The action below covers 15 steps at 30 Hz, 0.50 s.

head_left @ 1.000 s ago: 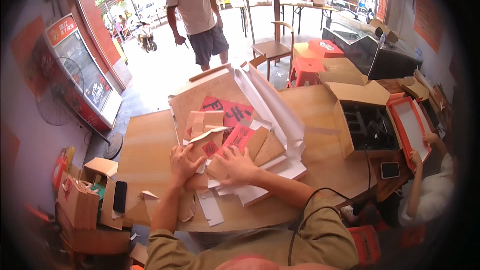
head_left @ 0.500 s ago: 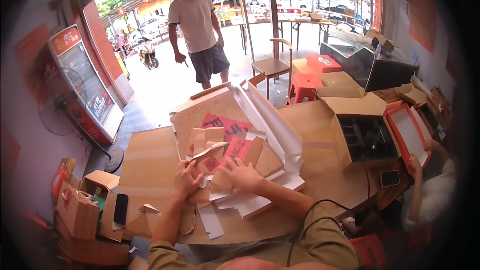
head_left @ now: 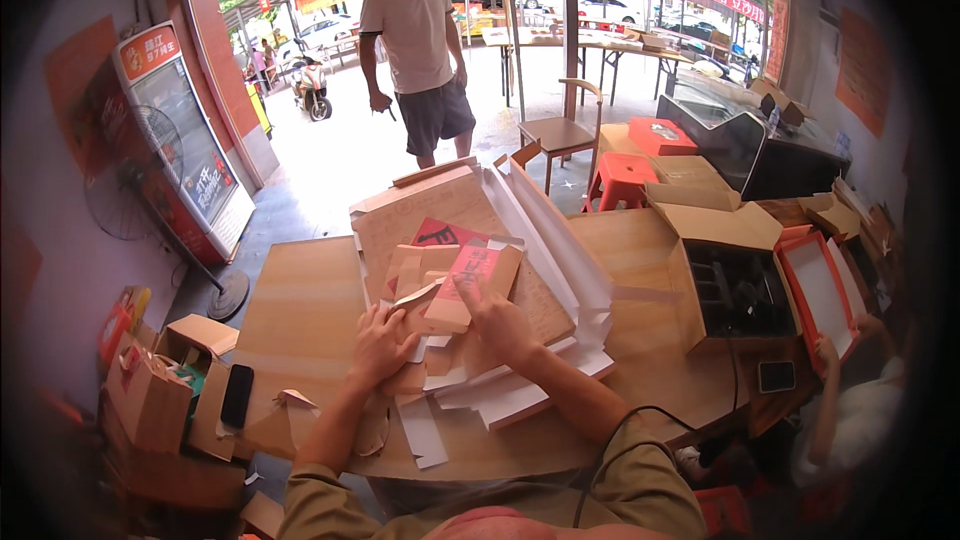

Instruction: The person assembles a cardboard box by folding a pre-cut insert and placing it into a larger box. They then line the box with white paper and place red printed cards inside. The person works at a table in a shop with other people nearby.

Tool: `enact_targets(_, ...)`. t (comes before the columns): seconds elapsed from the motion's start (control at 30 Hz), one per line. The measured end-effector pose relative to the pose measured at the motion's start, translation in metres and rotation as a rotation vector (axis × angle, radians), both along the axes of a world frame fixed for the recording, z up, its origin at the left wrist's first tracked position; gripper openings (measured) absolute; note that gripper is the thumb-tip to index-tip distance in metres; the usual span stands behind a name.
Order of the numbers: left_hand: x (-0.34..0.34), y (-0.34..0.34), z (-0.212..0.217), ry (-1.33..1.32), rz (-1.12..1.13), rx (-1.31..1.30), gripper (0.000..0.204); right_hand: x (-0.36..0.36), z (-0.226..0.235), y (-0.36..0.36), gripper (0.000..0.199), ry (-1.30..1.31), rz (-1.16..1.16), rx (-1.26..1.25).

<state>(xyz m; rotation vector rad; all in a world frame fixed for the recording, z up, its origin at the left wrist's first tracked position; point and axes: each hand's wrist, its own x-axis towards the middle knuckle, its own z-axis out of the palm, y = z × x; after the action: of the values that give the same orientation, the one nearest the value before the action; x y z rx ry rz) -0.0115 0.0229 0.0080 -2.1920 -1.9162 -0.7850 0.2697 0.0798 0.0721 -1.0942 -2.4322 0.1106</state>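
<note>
My right hand [head_left: 505,328] grips a small brown cardboard box [head_left: 447,312] at its near right side. The index finger lies extended across the red label on its top; the thumb is hidden. My left hand [head_left: 384,345] rests on folded cardboard pieces just left of the box, fingers apart and slightly bent. Beyond it lies an opened brown cardboard piece [head_left: 418,268] with a torn pale edge. Under these is a large flat carton [head_left: 435,205] bearing a red sheet [head_left: 440,232] with black writing. White-lined cardboard [head_left: 545,230] is stacked along its right.
The wooden table [head_left: 290,310] carries a black phone [head_left: 236,396] at left, beside an open carton [head_left: 150,390] of scraps. At right stand an open box with a black insert [head_left: 735,285] and a red tray [head_left: 815,280] held by another person. Someone stands beyond the table.
My right hand has gone from spread over the small box to gripping it, index finger on the label. The box is tilted, showing its near side. My left hand stays beside it.
</note>
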Motion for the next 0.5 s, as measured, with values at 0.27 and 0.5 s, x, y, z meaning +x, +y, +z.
enact_targets(0.27,0.016,0.011,0.006,0.333,0.034,-0.050,0.064,-0.007,-0.020,0.001,0.069,0.132,0.330,0.037)
enact_targets(0.5,0.036,0.038,0.005,0.230,0.101,-0.131,0.055,-0.009,-0.034,0.004,0.059,-0.084,0.205,-0.013)
